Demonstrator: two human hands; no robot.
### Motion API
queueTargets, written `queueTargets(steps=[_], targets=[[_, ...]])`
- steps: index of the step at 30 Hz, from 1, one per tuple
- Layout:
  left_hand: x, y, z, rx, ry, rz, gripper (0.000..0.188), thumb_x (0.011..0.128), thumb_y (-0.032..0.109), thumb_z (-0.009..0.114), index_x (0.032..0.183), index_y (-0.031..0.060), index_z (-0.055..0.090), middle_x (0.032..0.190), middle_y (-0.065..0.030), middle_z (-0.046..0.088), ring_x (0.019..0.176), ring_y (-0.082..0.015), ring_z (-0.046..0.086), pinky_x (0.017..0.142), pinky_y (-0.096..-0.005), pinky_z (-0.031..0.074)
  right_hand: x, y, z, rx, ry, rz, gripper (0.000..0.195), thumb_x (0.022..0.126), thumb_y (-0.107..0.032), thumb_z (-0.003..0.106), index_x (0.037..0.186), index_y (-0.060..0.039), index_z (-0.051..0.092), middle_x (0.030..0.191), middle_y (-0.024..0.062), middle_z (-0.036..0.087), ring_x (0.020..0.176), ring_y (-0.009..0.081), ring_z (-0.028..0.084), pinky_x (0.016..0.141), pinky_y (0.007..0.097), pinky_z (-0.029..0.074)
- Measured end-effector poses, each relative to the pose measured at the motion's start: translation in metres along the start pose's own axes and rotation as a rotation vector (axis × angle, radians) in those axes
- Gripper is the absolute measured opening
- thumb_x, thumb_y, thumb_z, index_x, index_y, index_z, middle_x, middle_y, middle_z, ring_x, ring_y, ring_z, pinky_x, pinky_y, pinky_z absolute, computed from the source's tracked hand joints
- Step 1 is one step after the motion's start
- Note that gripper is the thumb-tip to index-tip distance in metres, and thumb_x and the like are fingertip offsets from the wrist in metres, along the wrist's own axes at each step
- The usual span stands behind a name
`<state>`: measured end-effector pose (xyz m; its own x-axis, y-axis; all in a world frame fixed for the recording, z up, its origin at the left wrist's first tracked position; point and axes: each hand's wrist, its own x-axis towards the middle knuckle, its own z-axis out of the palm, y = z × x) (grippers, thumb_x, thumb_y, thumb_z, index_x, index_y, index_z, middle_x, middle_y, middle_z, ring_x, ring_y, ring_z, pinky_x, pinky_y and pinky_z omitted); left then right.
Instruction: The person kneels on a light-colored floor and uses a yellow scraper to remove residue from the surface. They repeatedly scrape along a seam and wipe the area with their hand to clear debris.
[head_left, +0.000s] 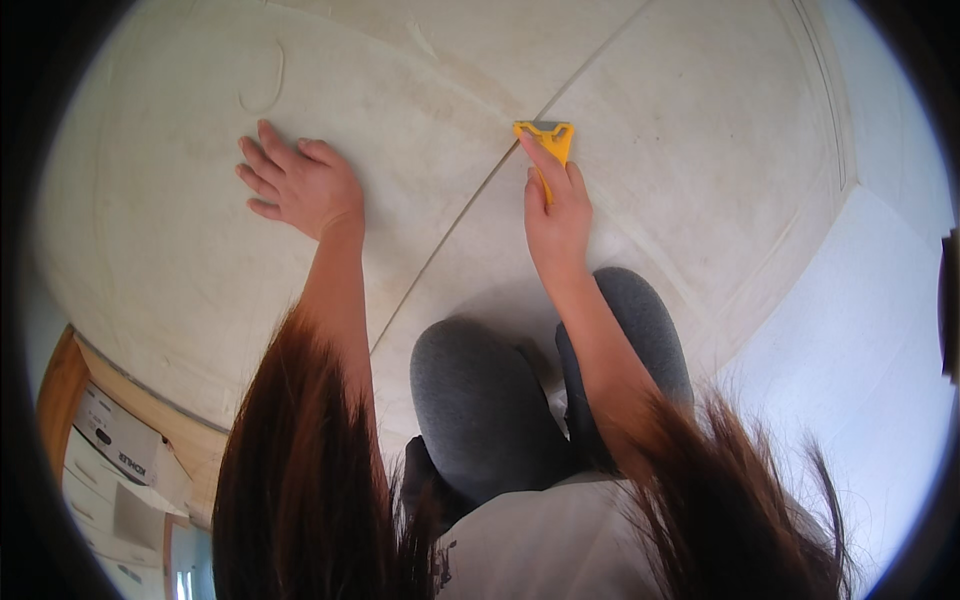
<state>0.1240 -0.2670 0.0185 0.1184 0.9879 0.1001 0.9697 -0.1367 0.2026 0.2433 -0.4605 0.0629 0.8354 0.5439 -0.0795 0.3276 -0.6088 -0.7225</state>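
Note:
My right hand (559, 206) grips a yellow scraper (557, 147), its index finger laid along the head. The scraper's blade edge meets the pale floor (450, 172) over a dark, straight seam (465, 214) that runs diagonally between my hands. Flat on the floor to the left, my left hand (307, 176) rests with its fingers apart and nothing in it. Just beyond its fingertips lies a curved, thin pale strip or mark (279, 79); which of the two I cannot tell.
My knees (480, 397) are on the floor below the seam. White wall (840, 292) rises at the right. At lower left, a wooden door frame (64, 397) borders an opening, with a Kohler cardboard box (120, 435) and white drawers (82, 480) beyond. Long hair hangs over both forearms.

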Motion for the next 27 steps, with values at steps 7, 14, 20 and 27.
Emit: queueTargets(steps=[7, 14, 20, 27], targets=[[0.001, -0.002, 0.002, 0.001, -0.013, -0.008, 0.056, 0.092, 0.028, 0.035, 0.147, 0.0158, 0.03, 0.155, -0.0098, 0.022, 0.143, -0.0349, 0.016, 0.112, -0.0594, 0.011, -0.003, 0.007, -0.006, -0.017, -0.002, 0.017, 0.047, 0.084, 0.002, 0.056, 0.123, -0.0232, 0.062, 0.08, 0.0093, 0.051, 0.066, 0.0228, 0.055, 0.06, 0.0335, 0.047], [0.001, -0.002, 0.003, 0.002, -0.005, 0.001, 0.056, 0.092, 0.029, 0.035, 0.147, 0.0161, 0.03, 0.155, -0.0095, 0.022, 0.143, -0.035, 0.016, 0.112, -0.0595, 0.011, -0.005, 0.01, -0.002, -0.022, 0.009, -0.002, 0.046, 0.084, 0.002, 0.057, 0.123, -0.0232, 0.063, 0.081, 0.0097, 0.051, 0.065, 0.0231, 0.054, 0.06, 0.034, 0.047], [0.001, -0.002, 0.002, -0.004, -0.004, -0.001, 0.056, 0.092, 0.029, 0.035, 0.146, 0.0162, 0.03, 0.155, -0.0095, 0.022, 0.143, -0.0351, 0.015, 0.112, -0.0594, 0.011, 0.009, 0.001, 0.003, -0.05, 0.003, 0.011, 0.045, 0.084, 0.001, 0.057, 0.122, -0.0239, 0.063, 0.081, 0.0095, 0.051, 0.066, 0.0236, 0.055, 0.059, 0.0346, 0.047], [0.001, 0.0, 0.001, -0.018, -0.02, -0.008, 0.056, 0.092, 0.029, 0.035, 0.147, 0.0162, 0.03, 0.155, -0.0092, 0.022, 0.144, -0.0345, 0.014, 0.113, -0.0591, 0.01, 0.015, 0.004, 0.001, -0.098, -0.047, -0.069, 0.043, 0.086, -0.004, 0.057, 0.122, -0.0267, 0.062, 0.084, 0.0079, 0.053, 0.068, 0.0249, 0.056, 0.059, 0.0356, 0.047]])
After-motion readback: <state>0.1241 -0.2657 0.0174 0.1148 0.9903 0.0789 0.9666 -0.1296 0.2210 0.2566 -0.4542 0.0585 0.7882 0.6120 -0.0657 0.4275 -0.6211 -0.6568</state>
